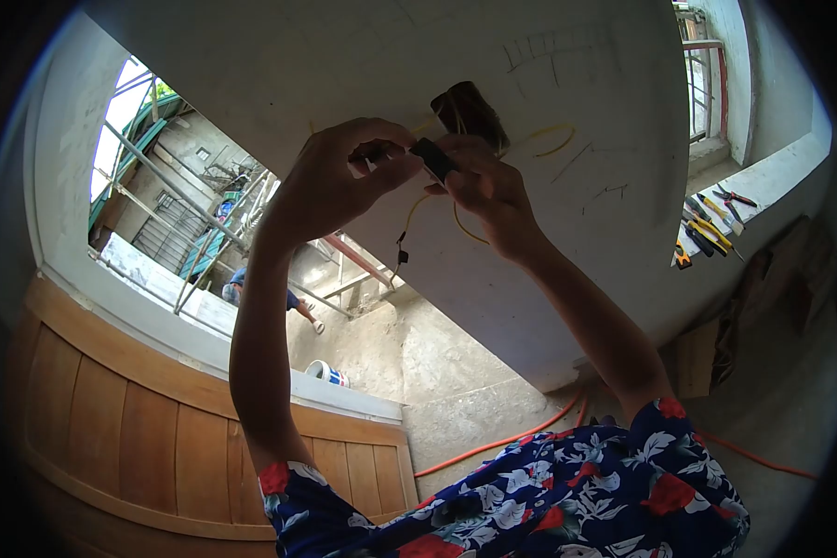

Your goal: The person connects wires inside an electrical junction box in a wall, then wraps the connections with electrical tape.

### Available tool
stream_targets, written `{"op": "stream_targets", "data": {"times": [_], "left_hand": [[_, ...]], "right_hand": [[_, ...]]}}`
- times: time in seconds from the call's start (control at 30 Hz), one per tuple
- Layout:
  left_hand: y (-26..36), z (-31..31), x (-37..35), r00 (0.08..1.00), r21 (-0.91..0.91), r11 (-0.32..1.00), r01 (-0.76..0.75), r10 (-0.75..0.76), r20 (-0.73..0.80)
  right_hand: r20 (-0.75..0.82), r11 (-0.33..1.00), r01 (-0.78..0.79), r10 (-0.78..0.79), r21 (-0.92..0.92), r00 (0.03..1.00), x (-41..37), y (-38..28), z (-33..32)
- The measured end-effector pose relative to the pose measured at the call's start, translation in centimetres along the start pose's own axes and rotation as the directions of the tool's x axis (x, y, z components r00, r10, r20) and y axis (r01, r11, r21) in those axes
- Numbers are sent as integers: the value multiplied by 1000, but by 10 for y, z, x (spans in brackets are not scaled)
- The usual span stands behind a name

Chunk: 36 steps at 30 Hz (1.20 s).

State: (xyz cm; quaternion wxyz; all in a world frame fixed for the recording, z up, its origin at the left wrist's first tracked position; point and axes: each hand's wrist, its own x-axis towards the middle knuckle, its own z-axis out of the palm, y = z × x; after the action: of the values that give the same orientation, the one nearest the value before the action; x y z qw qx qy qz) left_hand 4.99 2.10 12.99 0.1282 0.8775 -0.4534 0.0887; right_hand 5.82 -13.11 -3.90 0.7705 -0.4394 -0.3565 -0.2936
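Two bare hands are raised close together against a pale plastered wall (279, 56), just below a dark rectangular hole in the wall (470, 110). The left hand (330, 181) and the right hand (488, 186) meet on a small black rectangular piece (434, 158), which sits between them right under the hole. Each grip is pinched shut on it, the left thumb and fingers at one end and the right fingertips at the other. Thin yellow wires (463, 226) come from the hole and loop past the right hand, and one hangs down with a small black tip. Both arms wear short navy floral sleeves (614, 484). Off to the right, well apart from the hands, several hand tools with yellow, red and orange handles (711, 228) lie on a pale ledge (763, 186). A long orange cable (498, 444) runs beneath the arms. To the left stands a curved wooden panel (139, 437), with a white bucket (324, 372) and another person in blue (288, 299) beyond it.
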Motion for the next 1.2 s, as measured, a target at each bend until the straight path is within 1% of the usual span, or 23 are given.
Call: {"op": "stream_targets", "data": {"times": [0.03, 0.1, 0.13, 0.2, 0.23, 0.3, 0.33, 0.4, 0.47, 0.5, 0.63, 0.67, 0.7, 0.77, 0.83, 0.9, 0.93, 1.0, 1.03, 1.1, 1.13, 1.17, 1.2], "left_hand": [[2, 3, -1, 999, 33, 999, -8, 10, -43], [3, 7, -1, 996, 65, 998, -13, 18, -83], [3, 9, -1, 994, 79, 997, -6, 14, -109], [1, 11, -2, 991, 95, 995, 5, 8, -131], [1, 12, -2, 992, 96, 995, 23, -11, -126], [2, 12, -1, 992, 99, 994, 40, -28, -120], [3, 12, -1, 991, 122, 991, 52, -36, -128], [5, 13, 0, 990, 145, 987, 63, -43, -133], [5, 14, -1, 983, 199, 980, -19, 55, -176], [5, 16, -1, 983, 199, 980, -22, 58, -174], [3, 22, -1, 953, 346, 926, -151, 229, -197], [3, 23, 0, 938, 400, 896, -193, 288, -193], [3, 24, 1, 938, 399, 896, -194, 289, -192], [5, 23, 3, 922, 491, 844, -215, 341, -182], [7, 22, 5, 930, 466, 862, -199, 317, -189], [9, 20, 8, 938, 441, 879, -181, 290, -192], [10, 19, 9, 942, 411, 899, -154, 258, -213], [11, 15, 10, 947, 381, 916, -127, 227, -229], [11, 14, 10, 956, 363, 925, -110, 198, -215], [14, 12, 11, 967, 348, 933, -88, 165, -196], [18, 12, 11, 969, 224, 974, -41, 93, -227], [20, 12, 11, 969, 96, 995, 6, 18, -247], [21, 12, 11, 970, 99, 995, 9, 16, -244]], "right_hand": [[1, 1000, 0, 0, 1, 1000, 0, -1, 2], [-79, 983, 74, -89, -166, 993, -2, -6, 6], [-81, 984, 73, -88, -164, 993, -2, -7, 6], [-31, 931, 104, -123, -350, 992, -2, -11, 5], [-35, 933, 103, -123, -346, 992, -1, -14, 5], [62, 781, 187, -188, -596, 980, 0, -22, 5], [59, 782, 186, -188, -594, 980, 1, -24, 5], [115, 678, 248, -236, -692, 965, 5, -27, 6], [110, 682, 238, -226, -691, 968, 5, -28, 8], [107, 685, 230, -217, -692, 970, 6, -29, 8], [105, 689, 237, -229, -685, 968, 7, -23, 6], [118, 703, 241, -220, -669, 968, 7, -23, 6], [132, 717, 244, -210, -653, 969, 7, -23, 6], [121, 739, 214, -178, -639, 976, 7, -24, 6], [110, 759, 184, -148, -625, 983, 7, -23, 5], [35, 843, 107, -105, -526, 994, 6, -20, 5], [33, 844, 107, -105, -526, 994, 5, -21, 4], [10, 959, -125, 132, -255, 991, 5, -28, 4], [10, 960, -125, 131, -252, 991, 5, -25, 4], [-4, 986, -165, 165, -5, 986, 5, -18, 6], [-5, 986, -166, 166, 2, 986, 5, -18, 9], [-64, 971, -194, 204, 136, 977, 5, -17, 12], [-117, 940, -211, 249, 269, 961, 5, -17, 15]]}}
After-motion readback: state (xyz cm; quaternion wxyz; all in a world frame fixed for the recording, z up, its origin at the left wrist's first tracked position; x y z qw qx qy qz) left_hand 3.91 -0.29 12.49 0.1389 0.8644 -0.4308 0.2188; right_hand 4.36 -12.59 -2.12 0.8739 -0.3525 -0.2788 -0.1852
